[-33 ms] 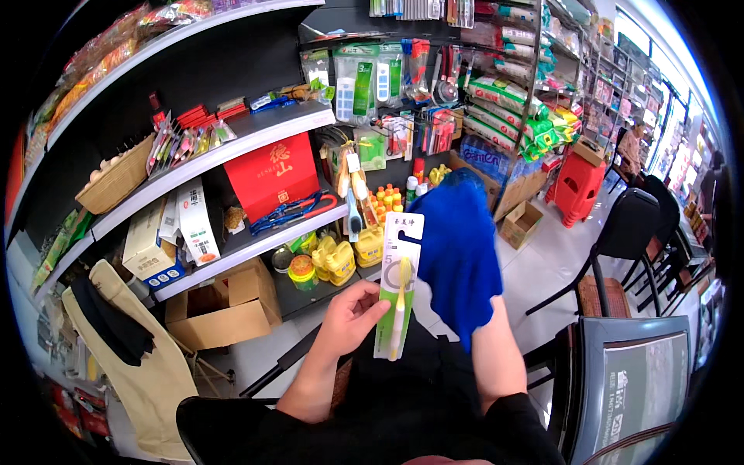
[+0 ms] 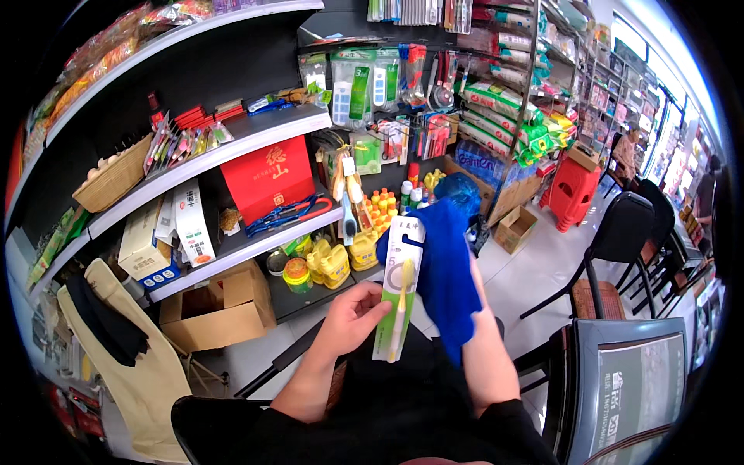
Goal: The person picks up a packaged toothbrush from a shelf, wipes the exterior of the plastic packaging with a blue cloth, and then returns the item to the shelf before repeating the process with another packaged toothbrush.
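Observation:
A toothbrush in a white and green blister pack stands nearly upright before me. My left hand grips its left edge, thumb in front and fingers curled. Through the clear plastic shows a pale yellow brush. A deep blue cloth drapes over my right hand, hiding its fingers; only the wrist and forearm come out below. The cloth overlaps the pack's upper right edge, and a bit of blue shows beyond the pack's left edge. Whether cloth and pack touch is hard to tell.
Shelves on the left hold a wicker basket, a red box and blue pliers-like tools. Yellow jugs stand low ahead, near an open carton. To the right are red stools, a black chair and a grey-framed panel.
My right hand has brought the blue cloth left and slightly lower, up to the toothbrush pack. A shiny blue bundle behind it has come into view. My left hand keeps its grip.

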The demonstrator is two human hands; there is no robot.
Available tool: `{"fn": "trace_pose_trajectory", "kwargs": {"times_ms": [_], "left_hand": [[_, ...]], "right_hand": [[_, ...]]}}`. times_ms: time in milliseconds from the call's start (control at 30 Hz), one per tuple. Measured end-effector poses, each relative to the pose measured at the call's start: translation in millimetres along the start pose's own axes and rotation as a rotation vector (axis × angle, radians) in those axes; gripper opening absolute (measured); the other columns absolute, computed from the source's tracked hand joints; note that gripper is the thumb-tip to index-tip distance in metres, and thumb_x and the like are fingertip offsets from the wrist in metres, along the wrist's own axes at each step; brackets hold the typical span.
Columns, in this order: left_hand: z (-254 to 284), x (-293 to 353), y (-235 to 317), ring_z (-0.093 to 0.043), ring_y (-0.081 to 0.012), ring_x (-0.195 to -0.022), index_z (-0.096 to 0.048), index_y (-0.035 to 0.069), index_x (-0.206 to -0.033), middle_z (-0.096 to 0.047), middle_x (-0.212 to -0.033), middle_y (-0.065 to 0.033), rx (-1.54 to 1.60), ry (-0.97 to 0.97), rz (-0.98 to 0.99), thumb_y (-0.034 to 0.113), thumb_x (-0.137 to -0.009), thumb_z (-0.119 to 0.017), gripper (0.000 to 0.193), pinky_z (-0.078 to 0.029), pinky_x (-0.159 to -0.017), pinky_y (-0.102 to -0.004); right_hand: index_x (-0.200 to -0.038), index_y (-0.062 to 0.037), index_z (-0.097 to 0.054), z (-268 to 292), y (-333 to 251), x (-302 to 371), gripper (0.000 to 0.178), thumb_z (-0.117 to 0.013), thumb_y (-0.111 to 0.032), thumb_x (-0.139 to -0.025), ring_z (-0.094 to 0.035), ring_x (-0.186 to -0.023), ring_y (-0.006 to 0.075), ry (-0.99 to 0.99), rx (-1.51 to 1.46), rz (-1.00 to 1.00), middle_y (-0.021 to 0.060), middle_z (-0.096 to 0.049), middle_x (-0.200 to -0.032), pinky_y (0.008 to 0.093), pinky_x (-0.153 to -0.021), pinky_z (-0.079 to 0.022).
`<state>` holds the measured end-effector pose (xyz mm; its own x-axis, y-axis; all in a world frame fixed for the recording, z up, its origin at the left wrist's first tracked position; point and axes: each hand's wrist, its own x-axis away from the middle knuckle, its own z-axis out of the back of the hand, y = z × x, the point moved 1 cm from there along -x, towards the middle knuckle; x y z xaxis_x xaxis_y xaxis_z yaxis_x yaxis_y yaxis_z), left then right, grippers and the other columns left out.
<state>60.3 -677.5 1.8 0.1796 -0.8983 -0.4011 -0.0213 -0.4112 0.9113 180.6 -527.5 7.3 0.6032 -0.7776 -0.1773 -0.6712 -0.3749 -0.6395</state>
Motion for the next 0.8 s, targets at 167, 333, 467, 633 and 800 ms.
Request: {"fn": "trace_pose_trajectory", "kwargs": {"times_ms": [167,333,467,633,800], "left_hand": [[-33.5,6.0,-18.1,-0.049,-0.0049,-0.061,-0.052,0.0,-0.086,-0.053,-0.069,-0.0011,-0.314,-0.025,0.058,0.007,-0.081,-0.062,0.013,-0.04,-0.052,-0.0217],[-45.0,5.4,-53.0,-0.052,-0.0065,-0.063,-0.054,0.0,-0.09,-0.055,-0.072,-0.002,-0.349,-0.035,0.051,0.004,-0.082,-0.06,0.011,-0.043,-0.055,-0.0219],[-39.4,-3.1,-44.6,-0.054,-0.0058,-0.073,-0.055,-0.001,-0.1,-0.057,-0.081,-0.0018,-0.247,-0.034,0.06,0.001,-0.085,-0.056,0.015,-0.044,-0.063,-0.0195],[-26.4,2.5,-38.4,-0.053,-0.0043,-0.078,-0.056,-0.001,-0.102,-0.058,-0.085,-0.0017,-0.198,0.032,0.043,0.002,-0.085,-0.056,0.018,-0.044,-0.064,-0.019],[-18.1,11.0,-31.9,-0.048,-0.0014,-0.066,-0.057,-0.001,-0.1,-0.056,-0.076,0.0033,-0.274,0.098,0.033,0.004,-0.084,-0.058,0.017,-0.038,-0.057,-0.0174]], "right_hand": [[-0.135,-0.0072,-0.032,-20.0,-15.0,60.9,0.054,-0.051,0.003,-0.086,-0.059,-0.081,0.0081,-0.026,0.4,0.258,0.0041,-0.059,-0.103,0.0209,-0.067,-0.05],[-0.127,-0.0066,-0.041,4.0,-18.3,59.2,0.043,-0.052,-0.001,-0.086,-0.058,-0.068,0.0053,0.063,0.321,0.225,0.0018,-0.062,-0.089,0.0174,-0.055,-0.047],[-0.126,-0.0065,-0.043,1.2,-20.4,46.6,0.041,-0.052,0.001,-0.086,-0.058,-0.072,0.006,-0.109,0.256,0.239,0.0026,-0.061,-0.093,0.018,-0.058,-0.048],[-0.12,-0.0074,-0.048,-3.3,-25.3,32.6,0.03,-0.043,-0.022,-0.094,-0.06,-0.089,0.0162,0.082,-0.044,0.137,0.0069,-0.059,-0.104,0.0288,-0.076,-0.051],[-0.12,-0.0056,-0.048,5.2,-10.6,26.8,0.033,-0.046,-0.023,-0.092,-0.058,-0.093,0.0162,-0.069,-0.18,-0.027,0.0064,-0.058,-0.105,0.0308,-0.082,-0.048]]}}
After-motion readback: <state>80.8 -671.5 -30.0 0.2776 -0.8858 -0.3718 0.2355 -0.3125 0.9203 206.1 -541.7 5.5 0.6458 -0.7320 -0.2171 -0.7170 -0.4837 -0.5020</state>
